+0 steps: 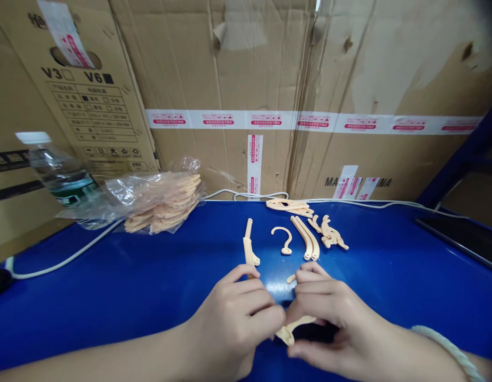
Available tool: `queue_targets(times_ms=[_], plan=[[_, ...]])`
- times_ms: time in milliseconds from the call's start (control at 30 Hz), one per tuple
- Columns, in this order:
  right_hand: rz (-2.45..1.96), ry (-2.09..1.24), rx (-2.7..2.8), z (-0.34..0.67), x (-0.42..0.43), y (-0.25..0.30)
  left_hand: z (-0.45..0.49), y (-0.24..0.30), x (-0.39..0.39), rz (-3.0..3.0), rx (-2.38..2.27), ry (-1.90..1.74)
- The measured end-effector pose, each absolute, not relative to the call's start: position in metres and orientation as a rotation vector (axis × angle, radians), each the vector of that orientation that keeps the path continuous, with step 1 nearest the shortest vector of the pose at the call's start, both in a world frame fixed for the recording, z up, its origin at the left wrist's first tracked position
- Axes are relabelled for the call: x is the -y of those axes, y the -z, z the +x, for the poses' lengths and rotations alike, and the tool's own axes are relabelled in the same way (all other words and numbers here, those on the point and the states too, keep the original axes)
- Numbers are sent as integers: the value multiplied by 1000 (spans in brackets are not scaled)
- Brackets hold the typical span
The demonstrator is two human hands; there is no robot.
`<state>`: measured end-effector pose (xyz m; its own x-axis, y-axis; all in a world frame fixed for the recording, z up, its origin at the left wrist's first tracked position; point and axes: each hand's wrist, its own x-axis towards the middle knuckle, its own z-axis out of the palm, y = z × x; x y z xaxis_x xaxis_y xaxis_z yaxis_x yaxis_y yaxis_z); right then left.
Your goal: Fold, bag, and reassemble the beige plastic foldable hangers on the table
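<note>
My left hand point(240, 318) and my right hand point(335, 313) meet low in the middle, both closed on a beige plastic hanger part point(286, 335). Fingers cover much of it. A small beige tip point(291, 278) shows beside the right fingers; what it belongs to is hidden. Just beyond my left fingers lies a jointed beige hanger arm point(249, 244), its near end partly covered. A loose hanger hook point(287, 241) rests farther back, and to its right are two curved hanger arms point(306, 239) side by side.
Small hooks point(329, 233) are heaped right of the arms, with more beige strips point(289, 206) behind. A plastic bag of beige parts point(166, 204) and a water bottle point(62, 175) stand left. White cable point(246, 194) runs along the cardboard wall point(214, 63); a dark flat device point(460, 241) lies right.
</note>
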<state>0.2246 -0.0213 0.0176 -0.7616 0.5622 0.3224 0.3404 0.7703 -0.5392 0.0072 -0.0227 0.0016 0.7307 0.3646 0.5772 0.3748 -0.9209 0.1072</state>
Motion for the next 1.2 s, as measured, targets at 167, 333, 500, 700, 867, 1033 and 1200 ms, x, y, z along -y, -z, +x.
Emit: queue_targets(times_ms=[167, 333, 500, 700, 867, 1033, 1200], plan=[[-683, -664, 2445, 224, 24, -20, 6, -2, 23, -2876, 628, 922], [-731, -710, 2357, 227, 24, -16, 2, -2, 26, -2806, 560, 920], [-860, -752, 2168, 236, 9, -14, -5, -10, 19, -2790, 506, 838], [-837, -727, 2095, 237, -3, -14, -23, -10, -24, -2835, 714, 769], [-791, -421, 2170, 243, -11, -11, -25, -3, -33, -2968, 956, 830], [-876, 79, 2280, 247, -29, -9, -17, -4, -23, -2903, 1116, 903], [-934, 224, 2376, 244, -40, -3, -12, 0, -17, -2876, 1181, 732]])
